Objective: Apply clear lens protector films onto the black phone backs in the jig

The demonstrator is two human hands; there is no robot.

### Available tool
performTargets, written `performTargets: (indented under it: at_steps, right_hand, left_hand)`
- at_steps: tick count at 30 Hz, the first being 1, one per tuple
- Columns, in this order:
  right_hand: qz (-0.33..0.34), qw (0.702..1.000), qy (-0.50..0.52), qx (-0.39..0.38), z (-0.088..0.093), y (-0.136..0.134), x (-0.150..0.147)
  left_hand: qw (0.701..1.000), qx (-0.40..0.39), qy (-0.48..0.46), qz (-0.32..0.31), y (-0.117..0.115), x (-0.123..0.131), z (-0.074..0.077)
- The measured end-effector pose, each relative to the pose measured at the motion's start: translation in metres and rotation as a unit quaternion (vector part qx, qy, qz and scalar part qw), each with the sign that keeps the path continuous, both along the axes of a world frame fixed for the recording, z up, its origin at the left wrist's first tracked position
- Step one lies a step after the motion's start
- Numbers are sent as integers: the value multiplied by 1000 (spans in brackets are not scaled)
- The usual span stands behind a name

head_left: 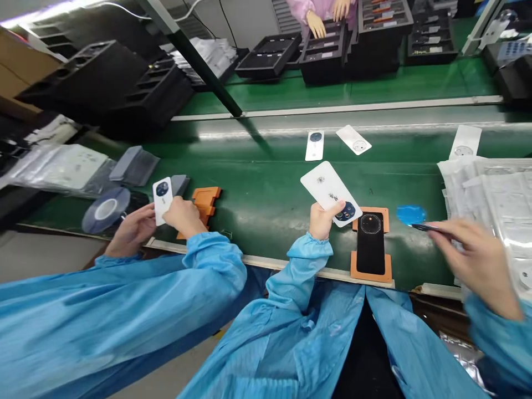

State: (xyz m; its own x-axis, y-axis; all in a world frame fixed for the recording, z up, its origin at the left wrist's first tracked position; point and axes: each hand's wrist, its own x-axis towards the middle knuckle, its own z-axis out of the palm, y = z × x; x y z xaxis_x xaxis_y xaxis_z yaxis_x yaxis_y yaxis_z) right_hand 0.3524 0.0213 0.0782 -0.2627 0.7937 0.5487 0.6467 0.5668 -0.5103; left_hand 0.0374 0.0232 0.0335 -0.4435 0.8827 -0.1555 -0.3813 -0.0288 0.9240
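Note:
My left hand (322,220) pinches the lower end of a white phone-shaped sheet (326,183), which leans to the upper left. A dark camera pattern and small print show on that sheet. To its right a black phone-shaped panel (371,252) with a round camera area lies in an orange holder (376,277). My right hand (477,255) grips a slim black pen-like tool (430,227); its tip is at a blue patch (410,214) on the green surface, and whether they touch I cannot tell.
White phone-shaped sheets (315,149) lie behind, and plastic-bagged sheets (499,194) are stacked at right. At left a co-worker's hands (183,216) hold a similar sheet (161,194) beside a tape roll (106,209) and another orange holder (205,199). Black trays (270,55) stand across the line.

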Motion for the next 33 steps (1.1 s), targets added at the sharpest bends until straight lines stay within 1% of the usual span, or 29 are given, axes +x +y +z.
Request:
performTargets:
  at_steps: [2,3,5,7,8,10,13,15,17,19,22,25,27,29,33]
  right_hand:
    - [79,996,-36,29,-20,3,-35]
    - [105,992,-61,42,-32,5,-52]
    - [135,983,-114,49,-56,9,-77]
    - [157,975,-154,43,-73,9,-87]
    - [163,972,-165,43,-78,8,-88]
    - [164,967,-188,48,-82,5,-85]
    - [162,958,-231,57,-78,4,-79]
    - [171,954,-242,49,-73,5,-78]
    - [179,956,-230,38,-66,4,-79]
    - [167,970,-173,27,-56,3,-82]
    - [109,993,-33,-1,-37,0,-93]
    - [37,998,53,-5,-19,0,-109]
    - [-7,997,77,15,-12,1,-119]
    - [-34,995,90,26,-9,1,-125]
    - [-48,994,91,22,-11,1,-127]
  left_hand:
    - [1000,-6,5,7,-3,-8,-3]
    - [1000,-10,11,13,-5,-12,-5]
    - [999,-19,25,30,-10,-19,-7]
    - [998,-28,31,43,-15,-25,-10]
    - [998,-32,30,45,-17,-26,-11]
    - [998,-37,23,48,-18,-26,-11]
    - [997,-44,16,56,-15,-22,-11]
    - [998,-45,24,45,-12,-19,-9]
    - [998,-40,37,7,-10,-16,-7]
    - [997,-27,51,-42,-11,-11,-4]
    - [994,-9,57,-98,-14,8,1]
    - [991,12,32,-133,-19,36,5]
    - [990,34,19,-134,-22,51,5]
    - [990,57,28,-128,-26,61,4]
    - [987,74,82,-119,-31,65,-2]
